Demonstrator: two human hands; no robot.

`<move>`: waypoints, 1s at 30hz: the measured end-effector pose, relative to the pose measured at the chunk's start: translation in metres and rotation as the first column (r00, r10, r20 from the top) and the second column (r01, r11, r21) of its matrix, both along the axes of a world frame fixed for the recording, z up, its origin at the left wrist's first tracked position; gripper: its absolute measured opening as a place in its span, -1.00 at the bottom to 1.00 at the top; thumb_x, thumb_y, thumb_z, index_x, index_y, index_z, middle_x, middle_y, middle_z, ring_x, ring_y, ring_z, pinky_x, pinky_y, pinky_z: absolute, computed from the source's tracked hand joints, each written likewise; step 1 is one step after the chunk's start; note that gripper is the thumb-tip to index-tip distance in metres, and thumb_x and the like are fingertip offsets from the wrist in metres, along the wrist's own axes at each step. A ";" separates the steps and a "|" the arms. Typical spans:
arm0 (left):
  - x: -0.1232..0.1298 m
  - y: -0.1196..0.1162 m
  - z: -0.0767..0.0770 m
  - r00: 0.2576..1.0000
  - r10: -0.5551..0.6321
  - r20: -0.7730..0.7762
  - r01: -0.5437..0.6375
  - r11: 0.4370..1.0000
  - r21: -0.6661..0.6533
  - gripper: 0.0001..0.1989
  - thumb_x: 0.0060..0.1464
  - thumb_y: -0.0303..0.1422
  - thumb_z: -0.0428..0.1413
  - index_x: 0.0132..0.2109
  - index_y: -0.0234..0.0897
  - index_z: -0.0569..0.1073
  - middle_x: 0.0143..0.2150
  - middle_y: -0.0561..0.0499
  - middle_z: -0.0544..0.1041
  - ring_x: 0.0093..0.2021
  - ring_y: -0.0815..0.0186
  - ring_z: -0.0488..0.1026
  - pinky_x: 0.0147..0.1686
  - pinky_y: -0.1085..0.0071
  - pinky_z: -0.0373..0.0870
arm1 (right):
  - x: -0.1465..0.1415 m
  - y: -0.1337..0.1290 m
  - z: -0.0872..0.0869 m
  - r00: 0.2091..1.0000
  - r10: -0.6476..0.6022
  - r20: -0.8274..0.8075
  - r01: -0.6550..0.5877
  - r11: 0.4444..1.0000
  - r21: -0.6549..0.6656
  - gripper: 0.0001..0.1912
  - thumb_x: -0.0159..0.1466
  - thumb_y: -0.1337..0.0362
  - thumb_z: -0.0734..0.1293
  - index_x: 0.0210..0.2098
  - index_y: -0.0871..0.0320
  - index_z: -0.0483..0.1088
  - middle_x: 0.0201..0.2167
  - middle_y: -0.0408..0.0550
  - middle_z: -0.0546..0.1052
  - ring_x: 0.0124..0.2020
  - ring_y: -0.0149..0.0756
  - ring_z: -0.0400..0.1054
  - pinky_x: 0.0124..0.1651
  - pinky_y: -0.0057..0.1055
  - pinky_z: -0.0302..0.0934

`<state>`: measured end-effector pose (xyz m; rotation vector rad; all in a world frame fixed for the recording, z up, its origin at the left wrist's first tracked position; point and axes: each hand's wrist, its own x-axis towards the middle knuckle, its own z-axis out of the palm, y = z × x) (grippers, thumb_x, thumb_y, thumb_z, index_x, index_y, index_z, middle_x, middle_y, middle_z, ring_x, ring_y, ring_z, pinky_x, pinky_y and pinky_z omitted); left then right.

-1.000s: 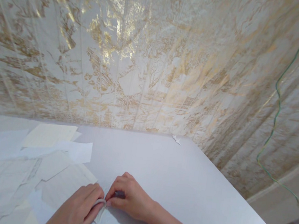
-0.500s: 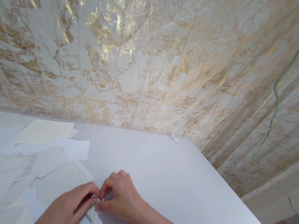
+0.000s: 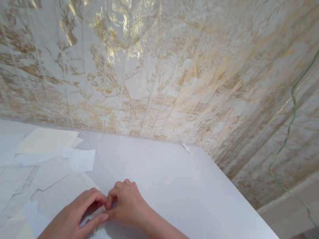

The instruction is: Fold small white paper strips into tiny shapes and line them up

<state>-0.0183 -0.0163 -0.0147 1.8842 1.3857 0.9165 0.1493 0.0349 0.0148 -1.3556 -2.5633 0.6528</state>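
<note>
Where the bent fingertips of the left hand (image 3: 71,216) and the right hand (image 3: 127,206) meet, a small white piece of thin paper (image 3: 96,230) peeks out below, over the smooth white table (image 3: 167,184). Fingers hide most of it, so I cannot tell which hand grips it. It looks light, bendy and easy to tear; pinching its edges softly should work. Flat white and cream paper sheets (image 3: 52,195) overlap nearby, before a wrinkly, shiny white-and-gold hanging (image 3: 154,74).
</note>
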 end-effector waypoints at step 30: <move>0.015 -0.005 0.013 0.728 0.181 0.661 0.221 0.851 -0.476 -0.49 -0.20 0.08 0.34 -0.26 -0.25 0.60 -0.28 -0.06 0.69 -0.16 0.04 0.62 -0.04 0.11 0.52 | 0.002 -0.021 0.004 0.949 0.049 -0.311 0.044 0.958 0.284 -0.82 0.12 0.40 0.39 -0.30 0.10 0.36 -0.45 -0.21 0.43 -0.36 -0.30 0.28 -0.19 -0.38 0.14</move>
